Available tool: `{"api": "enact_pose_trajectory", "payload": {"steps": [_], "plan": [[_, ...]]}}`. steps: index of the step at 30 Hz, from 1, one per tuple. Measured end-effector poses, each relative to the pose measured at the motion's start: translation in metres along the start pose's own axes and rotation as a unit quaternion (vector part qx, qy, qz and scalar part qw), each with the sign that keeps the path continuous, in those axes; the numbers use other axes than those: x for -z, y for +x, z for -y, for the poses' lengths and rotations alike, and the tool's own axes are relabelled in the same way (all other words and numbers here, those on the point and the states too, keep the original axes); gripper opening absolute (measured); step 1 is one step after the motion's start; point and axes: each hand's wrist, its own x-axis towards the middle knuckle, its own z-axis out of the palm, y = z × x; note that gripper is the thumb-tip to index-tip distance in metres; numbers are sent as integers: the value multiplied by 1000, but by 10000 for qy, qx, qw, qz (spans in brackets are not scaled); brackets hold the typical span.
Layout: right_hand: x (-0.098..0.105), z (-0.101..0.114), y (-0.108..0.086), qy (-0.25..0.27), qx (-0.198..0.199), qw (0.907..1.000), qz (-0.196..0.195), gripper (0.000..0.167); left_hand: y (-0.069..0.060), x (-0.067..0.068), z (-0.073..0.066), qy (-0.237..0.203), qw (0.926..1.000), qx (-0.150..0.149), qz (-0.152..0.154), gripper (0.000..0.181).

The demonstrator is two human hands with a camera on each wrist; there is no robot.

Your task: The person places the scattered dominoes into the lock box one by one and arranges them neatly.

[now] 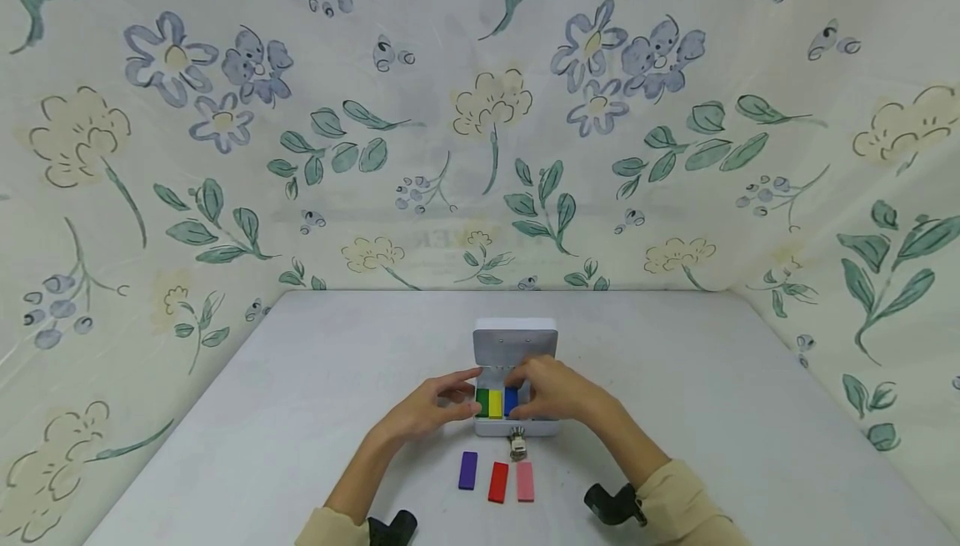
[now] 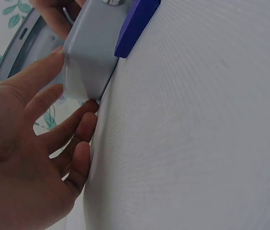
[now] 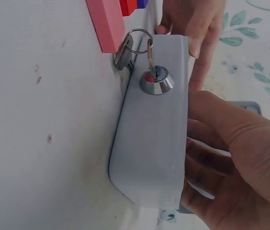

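A small pale grey metal cash box [image 1: 517,428] stands with its lid [image 1: 515,346] raised. Inside it, a green block [image 1: 483,403] and a yellow block [image 1: 495,403] lie side by side at the left, with a blue block [image 1: 511,401] to their right. My right hand [image 1: 558,388] reaches into the box and pinches the blue block between thumb and fingers; the right wrist view hides that grip behind the box wall. My left hand [image 1: 427,404] touches the box's left side with loosely bent fingers, its thumb at the rim beside the green block.
Keys [image 3: 124,53] on a ring hang from the lock [image 3: 157,80] on the box front. Before the box lie a purple block [image 1: 468,471], a red block [image 1: 498,482] and a pink block [image 1: 525,482] on the white table [image 1: 337,346]. A floral cloth [image 1: 480,154] hangs behind.
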Motion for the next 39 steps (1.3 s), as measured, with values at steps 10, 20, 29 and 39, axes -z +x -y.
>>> {"api": "enact_pose_trajectory", "payload": {"steps": [10,20,29,39], "plan": [[-6,-4,5,-26,-81,10000,48,37,-1,1,-2,-75,9999,-81,9,61],[-8,-5,7,-16,-155,9998,90,34,0,1,1,10,10000,-73,10,62],[-10,-3,8,-55,-130,9999,70,33,0,0,2,21,10000,-73,15,62],[-11,-1,8,-182,-161,9997,40,33,-1,1,0,-32,10000,-55,15,61]]}}
